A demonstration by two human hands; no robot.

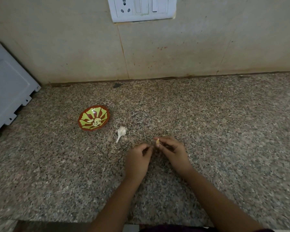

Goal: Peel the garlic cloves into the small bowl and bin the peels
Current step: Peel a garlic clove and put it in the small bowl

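Pinches clove in right hand fingers — curls left hand fingers beside, hold unclear. Bowl, bulb — on table.

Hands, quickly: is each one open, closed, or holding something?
Left hand: fingers curled; whether they pinch anything cannot be told.
Right hand: holds a small pale garlic clove.

A speckled granite counter meets a beige tiled wall. High on the wall sits a white switch plate, with a socket on its left part and switches on its right. Reddish specks dot the tile below. A white appliance stands at the counter's left edge. A dark spot lies by the wall.
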